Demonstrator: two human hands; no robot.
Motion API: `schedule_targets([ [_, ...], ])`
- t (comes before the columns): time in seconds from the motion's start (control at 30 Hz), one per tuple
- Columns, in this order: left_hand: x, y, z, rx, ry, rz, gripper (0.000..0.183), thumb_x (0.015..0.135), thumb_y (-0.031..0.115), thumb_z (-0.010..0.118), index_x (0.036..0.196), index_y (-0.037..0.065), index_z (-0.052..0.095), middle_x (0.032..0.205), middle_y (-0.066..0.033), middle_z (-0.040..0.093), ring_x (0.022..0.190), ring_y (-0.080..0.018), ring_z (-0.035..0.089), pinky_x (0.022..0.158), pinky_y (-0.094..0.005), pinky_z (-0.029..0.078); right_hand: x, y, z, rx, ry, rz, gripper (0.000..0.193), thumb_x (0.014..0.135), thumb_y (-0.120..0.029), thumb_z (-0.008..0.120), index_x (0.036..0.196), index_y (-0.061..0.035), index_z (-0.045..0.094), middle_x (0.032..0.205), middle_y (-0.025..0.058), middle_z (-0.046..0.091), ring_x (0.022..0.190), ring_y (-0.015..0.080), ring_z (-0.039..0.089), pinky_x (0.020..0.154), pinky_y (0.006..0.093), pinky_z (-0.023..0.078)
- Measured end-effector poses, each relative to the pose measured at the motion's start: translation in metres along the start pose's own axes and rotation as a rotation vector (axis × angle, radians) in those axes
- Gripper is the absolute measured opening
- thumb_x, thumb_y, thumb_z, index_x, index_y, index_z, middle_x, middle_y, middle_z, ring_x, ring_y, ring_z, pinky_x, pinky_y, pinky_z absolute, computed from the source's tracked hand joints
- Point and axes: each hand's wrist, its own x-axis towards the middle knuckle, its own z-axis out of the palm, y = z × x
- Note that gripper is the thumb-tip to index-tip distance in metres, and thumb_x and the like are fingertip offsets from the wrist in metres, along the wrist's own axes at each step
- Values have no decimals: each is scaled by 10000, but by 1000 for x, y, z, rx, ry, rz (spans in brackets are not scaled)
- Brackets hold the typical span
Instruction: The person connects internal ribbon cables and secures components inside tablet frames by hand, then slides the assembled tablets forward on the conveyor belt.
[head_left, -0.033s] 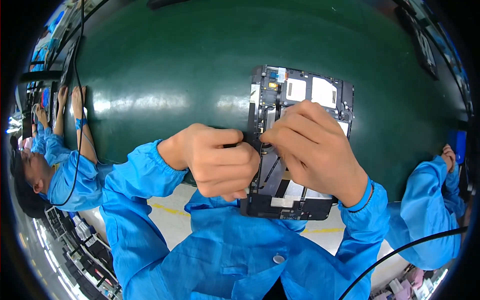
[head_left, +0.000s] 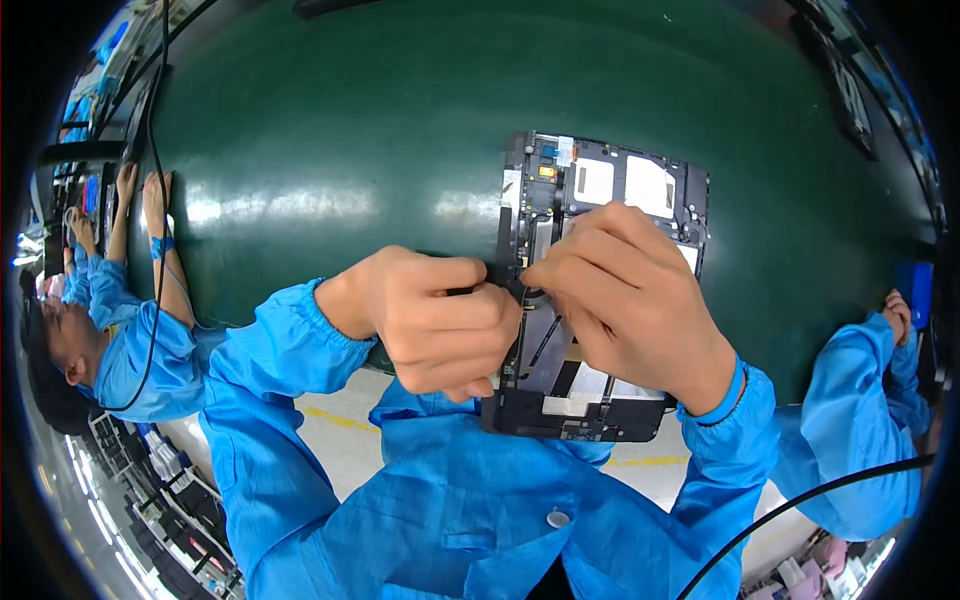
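Note:
A tablet-like device (head_left: 600, 428) lies opened up, its inner side facing me, with a black frame, white-labelled panels and thin dark cables. It overhangs the near edge of the green table. My left hand (head_left: 430, 320) is closed at the device's left edge, its fingers curled; what is in them, if anything, is hidden. Over the middle of the device, my right hand (head_left: 635, 300) is closed in a pinch, thumb and forefinger meeting by the cables near the left side. I cannot make out what sits between those fingertips.
The green tabletop (head_left: 350, 130) spreads beyond the device. At the left sits a person in blue (head_left: 150, 350) with bare forearms on the table. Another blue-sleeved person (head_left: 865, 420) is at the right. A black cable (head_left: 800, 505) curves across the lower right.
The device has shifted very slightly to the right. Both hands stay in practically the same place and pose.

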Motion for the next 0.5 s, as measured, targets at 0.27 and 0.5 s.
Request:
schedule_targets([
  [0.27, -7, -8, -2, 19, -48, -34, 441, 1094, 266, 481, 753, 47, 655, 866, -121, 698, 725, -211, 644, 569, -306, 488, 3, 4, 2, 60, 28, 117, 313, 709, 88, 828, 980, -66, 807, 930, 79, 724, 956, 326, 684, 840, 411, 592],
  [0.5, -8, -8, -5, 37, -120, -10, 700, 1192, 484, 417, 863, 10, 815, 891, -115, 764, 729, -204, 647, 654, -341, 591, 5, 10, -2, 79, 22, 120, 293, 723, 73, 822, 980, -67, 810, 914, 82, 709, 954, 331, 681, 852, 421, 596],
])
